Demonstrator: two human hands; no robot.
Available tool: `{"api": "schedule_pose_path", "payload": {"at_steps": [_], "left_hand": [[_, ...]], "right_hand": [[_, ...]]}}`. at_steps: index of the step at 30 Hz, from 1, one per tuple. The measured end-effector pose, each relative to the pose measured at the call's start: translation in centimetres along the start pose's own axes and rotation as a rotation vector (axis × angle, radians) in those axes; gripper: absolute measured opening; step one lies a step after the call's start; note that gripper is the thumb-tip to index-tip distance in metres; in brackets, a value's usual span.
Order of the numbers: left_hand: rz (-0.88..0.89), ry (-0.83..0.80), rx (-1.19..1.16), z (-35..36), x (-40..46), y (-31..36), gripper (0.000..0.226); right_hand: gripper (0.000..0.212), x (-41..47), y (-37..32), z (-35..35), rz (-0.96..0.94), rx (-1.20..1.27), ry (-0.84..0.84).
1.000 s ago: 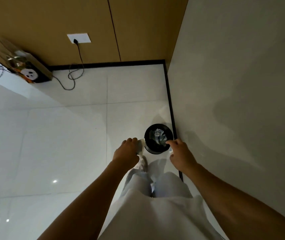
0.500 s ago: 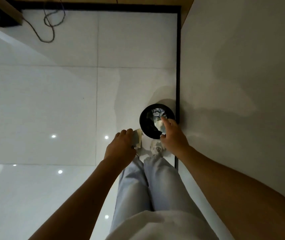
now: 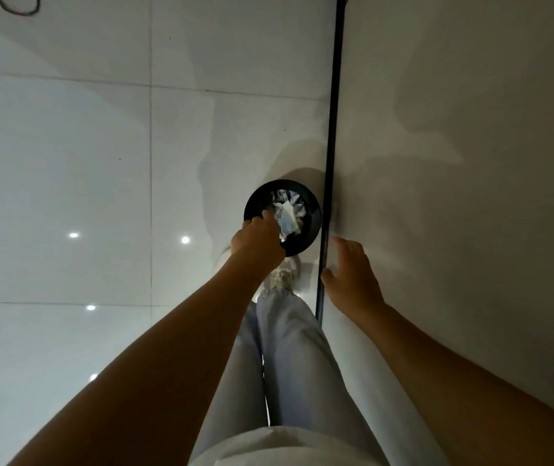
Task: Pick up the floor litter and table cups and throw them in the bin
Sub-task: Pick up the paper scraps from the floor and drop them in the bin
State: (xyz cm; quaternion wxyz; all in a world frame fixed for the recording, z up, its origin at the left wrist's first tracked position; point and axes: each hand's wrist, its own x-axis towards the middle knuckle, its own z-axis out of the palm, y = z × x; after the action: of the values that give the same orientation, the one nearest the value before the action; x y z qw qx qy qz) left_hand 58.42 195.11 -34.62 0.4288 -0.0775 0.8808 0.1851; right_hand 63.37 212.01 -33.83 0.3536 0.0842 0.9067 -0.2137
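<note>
No legible writing. Left hand [image 3: 258,237] now over black bin [image 3: 305,242], grip hidden; crumpled litter [image 3: 287,210] inside. Right hand [image 3: 353,277] withdrawn, fingers [image 3: 344,245] loose, empty.

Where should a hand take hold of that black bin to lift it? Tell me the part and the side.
Grip the bin's round rim on its left, floor-facing side, reaching down from above. It stands upright and open-topped, and the wall closes off its right. The left hand is already over that edge.

Dim, wide-angle view; lamp glints on glossy floor [image 3: 67,196].
</note>
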Motion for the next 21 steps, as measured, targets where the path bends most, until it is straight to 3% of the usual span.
{"api": "schedule_pose_path", "payload": {"at_steps": [5, 12, 21], "left_hand": [[0.044, 0.060, -0.011, -0.6, -2.0, -0.2, 0.041], [0.064, 0.270, -0.040, -3.6, -10.9, -3.0, 0.039], [-0.306, 0.469, -0.202, -5.3, -25.8, -10.3, 0.040]], "right_hand": [[0.056, -0.2, -1.4, -1.5, -0.052, -0.054, -0.014], [0.057, -2.5, -9.9, -4.3, -0.352, -0.264, -0.116], [0.049, -12.8, -23.2, -4.4, -0.802, -0.661, -0.203]]}}
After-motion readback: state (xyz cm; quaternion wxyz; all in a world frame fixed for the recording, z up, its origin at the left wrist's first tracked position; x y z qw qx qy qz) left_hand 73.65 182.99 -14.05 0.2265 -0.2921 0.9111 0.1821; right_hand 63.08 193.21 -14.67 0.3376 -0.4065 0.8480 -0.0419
